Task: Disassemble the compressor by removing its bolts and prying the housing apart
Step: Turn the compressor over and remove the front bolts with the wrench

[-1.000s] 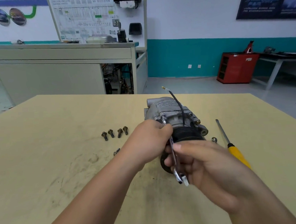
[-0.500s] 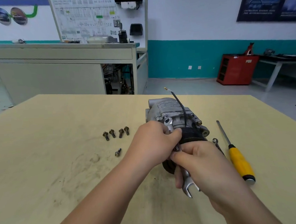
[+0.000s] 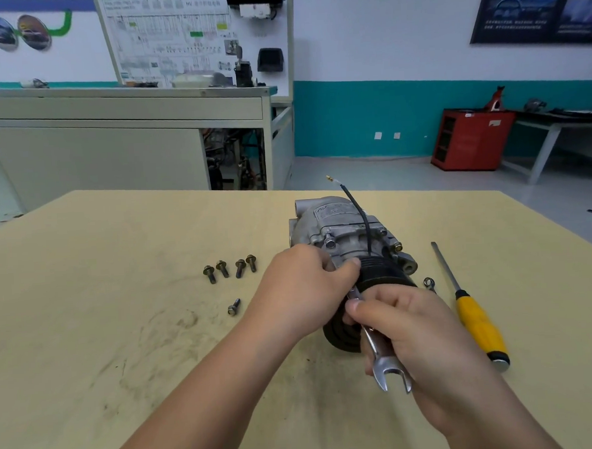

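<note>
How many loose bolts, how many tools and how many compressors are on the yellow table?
5 loose bolts
2 tools: wrench, screwdriver
1 compressor
Total: 8

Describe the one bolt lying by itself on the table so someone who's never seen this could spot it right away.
On the tan table, find the grey compressor near the middle. Left of it lies a row of four brownish bolts; the lone bolt sits nearer the person than that row. It is the only one lying alone, and looks greyer than the four.
</note>
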The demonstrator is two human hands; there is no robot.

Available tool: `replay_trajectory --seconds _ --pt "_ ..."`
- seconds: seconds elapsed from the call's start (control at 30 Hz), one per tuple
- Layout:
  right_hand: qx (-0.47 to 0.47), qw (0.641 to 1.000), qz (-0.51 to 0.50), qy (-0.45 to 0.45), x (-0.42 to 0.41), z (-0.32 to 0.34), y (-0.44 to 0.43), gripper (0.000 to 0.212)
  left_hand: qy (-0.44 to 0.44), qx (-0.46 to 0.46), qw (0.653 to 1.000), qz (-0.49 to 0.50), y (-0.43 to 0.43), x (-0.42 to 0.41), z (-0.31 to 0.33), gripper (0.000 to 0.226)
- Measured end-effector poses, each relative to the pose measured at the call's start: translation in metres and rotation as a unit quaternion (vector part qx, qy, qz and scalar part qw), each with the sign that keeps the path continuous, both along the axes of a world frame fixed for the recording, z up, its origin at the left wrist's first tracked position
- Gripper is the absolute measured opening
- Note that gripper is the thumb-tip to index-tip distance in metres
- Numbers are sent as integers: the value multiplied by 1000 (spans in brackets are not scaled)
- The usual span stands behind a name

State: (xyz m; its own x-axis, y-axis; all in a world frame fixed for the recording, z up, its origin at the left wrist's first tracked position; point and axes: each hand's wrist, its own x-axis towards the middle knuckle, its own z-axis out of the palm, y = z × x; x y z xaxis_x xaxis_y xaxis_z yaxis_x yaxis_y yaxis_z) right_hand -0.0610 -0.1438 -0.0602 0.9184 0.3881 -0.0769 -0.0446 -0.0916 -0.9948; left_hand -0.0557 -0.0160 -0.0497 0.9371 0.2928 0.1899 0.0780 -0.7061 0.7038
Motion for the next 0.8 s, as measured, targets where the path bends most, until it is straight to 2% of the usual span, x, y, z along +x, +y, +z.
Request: replay_trajectory --seconds 0.1,0.27,0.43,0.57,0.67,0.8 --pt "-7 1000 11 -20 -2 5 2 23 -2 -7 1000 2 -2 0 0 56" --pt "-65 994 18 -81 -2 12 1 39 11 9 1000 10 -4 2 3 45" --pt "29 999 38 -6 -2 14 0 29 24 -9 1000 -5 -4 2 9 42" --pt "68 995 50 58 -2 4 2 24 7 -27 1000 -10 -3 4 5 44" --pt "74 995 26 53 -1 1 3 18 -14 -48 999 13 2 4 -2 44" --pt "80 996 -10 33 0 2 -2 20 -47 -150 985 77 14 12 -10 42"
